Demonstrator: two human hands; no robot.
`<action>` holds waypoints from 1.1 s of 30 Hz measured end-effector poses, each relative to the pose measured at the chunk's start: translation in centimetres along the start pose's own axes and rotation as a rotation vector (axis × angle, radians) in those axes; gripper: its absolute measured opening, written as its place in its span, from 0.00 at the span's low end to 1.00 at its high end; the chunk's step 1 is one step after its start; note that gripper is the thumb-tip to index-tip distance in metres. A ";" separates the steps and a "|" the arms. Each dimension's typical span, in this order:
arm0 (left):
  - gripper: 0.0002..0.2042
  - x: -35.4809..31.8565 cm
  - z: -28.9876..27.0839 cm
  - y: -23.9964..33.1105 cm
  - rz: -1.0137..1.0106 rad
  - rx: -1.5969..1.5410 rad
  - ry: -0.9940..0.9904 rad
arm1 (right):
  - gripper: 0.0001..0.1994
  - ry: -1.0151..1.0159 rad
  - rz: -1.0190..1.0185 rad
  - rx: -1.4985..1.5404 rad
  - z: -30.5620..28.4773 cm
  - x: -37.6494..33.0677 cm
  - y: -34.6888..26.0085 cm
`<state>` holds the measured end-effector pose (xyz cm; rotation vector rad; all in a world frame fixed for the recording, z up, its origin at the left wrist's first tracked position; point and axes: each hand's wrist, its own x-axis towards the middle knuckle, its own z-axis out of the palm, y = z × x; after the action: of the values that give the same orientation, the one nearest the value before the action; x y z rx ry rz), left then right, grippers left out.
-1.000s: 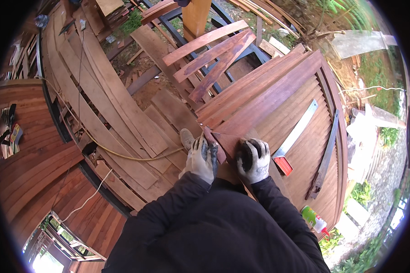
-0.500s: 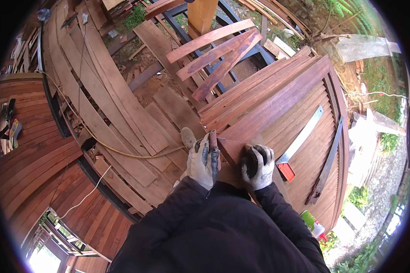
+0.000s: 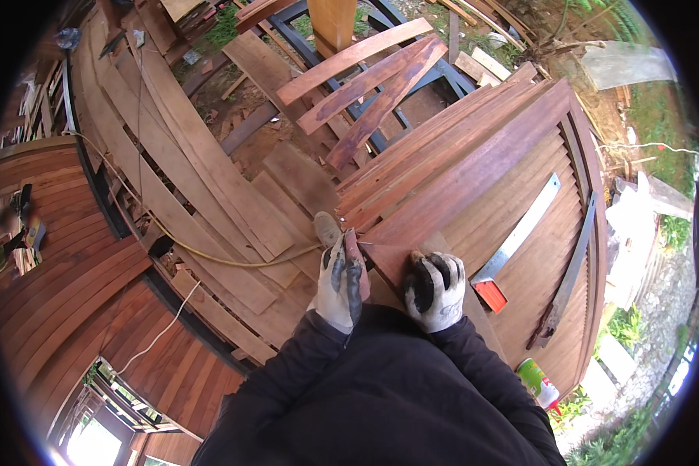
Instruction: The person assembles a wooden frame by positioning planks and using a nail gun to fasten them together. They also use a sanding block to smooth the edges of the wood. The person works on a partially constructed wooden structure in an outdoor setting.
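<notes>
My left hand (image 3: pixel 339 286), in a grey glove with black patches, is closed round a thin reddish-brown piece (image 3: pixel 352 255). That piece stands beside the corner of a louvred wooden panel (image 3: pixel 474 186) with a dark red-brown frame; its kind is unclear. My right hand (image 3: pixel 436 292), gloved the same way, rests at the panel's near corner with fingers curled under. What lies in its grip is hidden. Right of it on the slats lie a handsaw (image 3: pixel 517 237) with an orange handle and a long dark saw-like blade (image 3: pixel 567 272).
Stacked reddish boards (image 3: pixel 435 147) run along the panel's far side. Curved wood pieces (image 3: pixel 357 58) lie beyond on a dark metal frame. Long planks (image 3: pixel 163 155) and a yellow hose (image 3: pixel 233 266) extend left, near my shoe (image 3: pixel 327 228). A green-and-white bottle (image 3: pixel 537 382) stands at right.
My left hand has shifted slightly left and down with the reddish-brown piece, a little away from the panel's corner. The right hand stays nearly in place. The whole view has turned slightly.
</notes>
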<state>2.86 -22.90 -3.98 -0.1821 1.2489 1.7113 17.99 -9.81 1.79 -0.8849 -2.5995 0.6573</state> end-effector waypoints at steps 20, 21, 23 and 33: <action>0.18 -1.2 4.1 1.7 0.179 -0.035 0.122 | 0.32 -0.059 0.013 0.095 -0.6 0.6 0.2; 0.17 -1.0 3.9 1.8 0.216 0.166 0.118 | 0.32 -0.060 0.014 0.098 -0.6 0.5 0.3; 0.17 -0.6 3.8 2.8 0.281 0.573 0.116 | 0.32 -0.056 0.007 0.098 -0.6 0.5 0.3; 0.24 -0.3 4.1 4.2 0.210 0.837 0.089 | 0.32 -0.055 0.003 0.098 -0.7 0.5 0.2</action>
<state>1.42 -19.79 0.80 0.3867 1.9928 1.2178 17.99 -9.17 2.35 -0.8525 -2.5891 0.8128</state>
